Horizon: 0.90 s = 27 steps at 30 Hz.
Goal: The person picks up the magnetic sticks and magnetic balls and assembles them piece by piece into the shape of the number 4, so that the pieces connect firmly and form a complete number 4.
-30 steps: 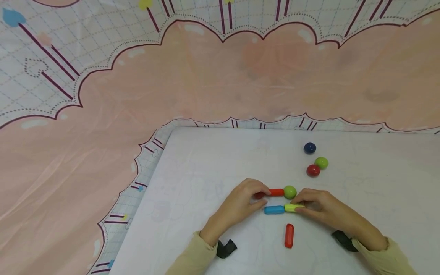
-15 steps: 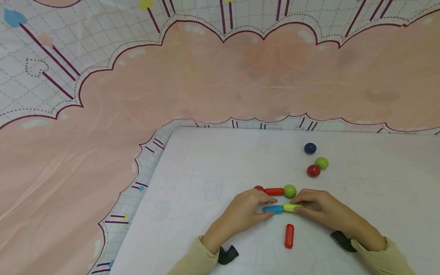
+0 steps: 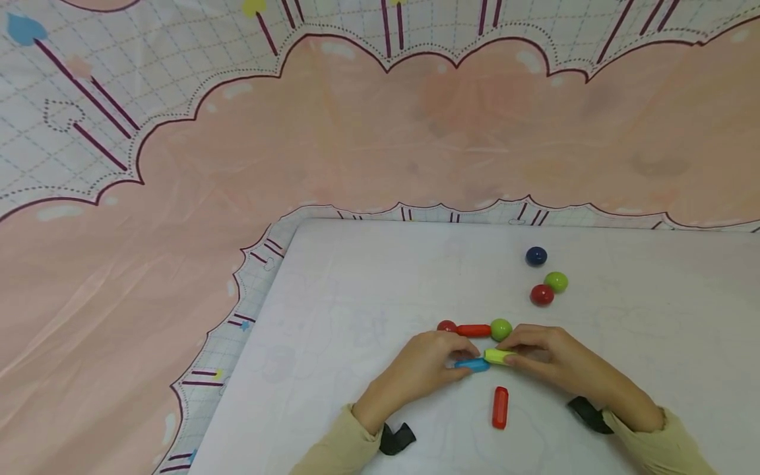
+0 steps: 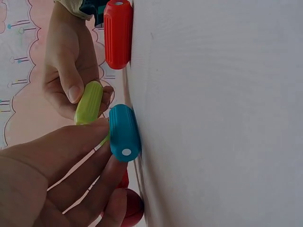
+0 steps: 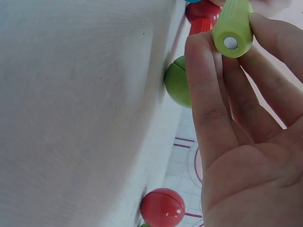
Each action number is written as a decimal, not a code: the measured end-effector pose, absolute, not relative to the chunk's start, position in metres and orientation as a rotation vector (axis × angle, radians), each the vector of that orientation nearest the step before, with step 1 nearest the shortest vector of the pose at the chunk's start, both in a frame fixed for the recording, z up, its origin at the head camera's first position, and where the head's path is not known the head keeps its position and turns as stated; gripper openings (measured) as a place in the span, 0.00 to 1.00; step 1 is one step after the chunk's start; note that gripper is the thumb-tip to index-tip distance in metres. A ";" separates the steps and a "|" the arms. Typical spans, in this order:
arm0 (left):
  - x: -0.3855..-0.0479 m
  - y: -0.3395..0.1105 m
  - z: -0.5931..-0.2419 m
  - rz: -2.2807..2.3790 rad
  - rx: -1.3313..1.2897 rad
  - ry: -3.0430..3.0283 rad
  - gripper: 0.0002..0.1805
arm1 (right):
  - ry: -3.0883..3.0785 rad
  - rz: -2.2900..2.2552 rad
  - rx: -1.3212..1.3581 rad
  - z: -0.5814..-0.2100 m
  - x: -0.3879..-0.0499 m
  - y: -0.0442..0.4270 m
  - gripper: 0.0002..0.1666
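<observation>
My left hand [image 3: 418, 366] holds a short blue building rod [image 3: 470, 365] between thumb and fingers, close to the table. In the left wrist view the rod shows ribbed sides and a white dot on its end. Opposite, my right hand [image 3: 555, 353] pinches a yellow-green rod [image 3: 496, 356] of the same kind. Its left end meets or overlaps the blue rod's right end; whether they touch is unclear. Just beyond lies a red rod [image 3: 474, 330] in a row between a red ball [image 3: 447, 326] and a green ball [image 3: 501, 329].
Nearer the person, a loose red rod [image 3: 500, 408] lies on the white tabletop [image 3: 332, 277]. Farther back sit a dark blue ball [image 3: 536, 256], a second green ball [image 3: 556, 282] and a second red ball [image 3: 541, 295]. Black straps hang at both wrists.
My left hand has come away from the red ball in the far row and taken hold of the blue rod. The yellow-green rod, formerly in line with the blue one, has shifted slightly left and back.
</observation>
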<state>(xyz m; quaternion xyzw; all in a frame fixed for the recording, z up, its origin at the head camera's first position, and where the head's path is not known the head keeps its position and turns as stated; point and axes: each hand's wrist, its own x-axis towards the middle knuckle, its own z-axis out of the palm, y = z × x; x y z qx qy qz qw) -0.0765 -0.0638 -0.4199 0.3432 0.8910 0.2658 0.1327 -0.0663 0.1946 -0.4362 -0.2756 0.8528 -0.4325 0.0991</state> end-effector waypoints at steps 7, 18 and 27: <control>-0.075 -0.067 -0.419 0.797 0.959 2.549 0.12 | 2.532 -1.245 -0.756 -0.432 -0.067 0.193 0.10; -0.082 -0.080 -0.419 0.982 0.887 2.642 0.07 | 2.551 -1.236 -0.717 -0.424 -0.072 0.189 0.12; -0.092 -0.086 -0.419 1.142 0.794 2.750 0.09 | 2.588 -1.255 -0.723 -0.422 -0.075 0.185 0.13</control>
